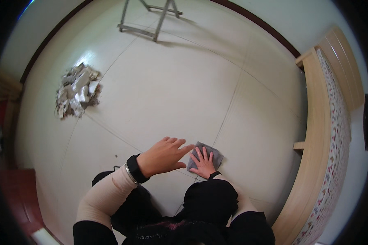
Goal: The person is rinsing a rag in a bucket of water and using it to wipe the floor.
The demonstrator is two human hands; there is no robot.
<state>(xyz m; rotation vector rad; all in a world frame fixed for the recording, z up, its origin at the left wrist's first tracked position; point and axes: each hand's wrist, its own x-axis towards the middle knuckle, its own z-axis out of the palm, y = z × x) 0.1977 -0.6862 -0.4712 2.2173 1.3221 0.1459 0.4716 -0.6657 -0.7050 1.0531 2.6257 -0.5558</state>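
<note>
My right hand (205, 163) lies flat with spread fingers on a folded grey cloth (217, 156), which rests on the pale tiled floor (171, 101). My left hand (165, 154) is to the left of the cloth, apparently raised above the floor, palm down, its fingers apart and nothing in it. Its fingertips point towards the cloth. A black band and a metal bracelet are on my left wrist, and a dark band is on the right one. Both forearms have light sleeves. My dark-clothed knees show close behind the hands.
A heap of crumpled debris (79, 90) lies on the floor at the left. A wooden trestle-like frame (155, 33) stands at the far side. Along the right runs a wooden bed frame (319, 122) with a patterned mattress (340, 159). Reddish-brown furniture (21, 196) is at the lower left.
</note>
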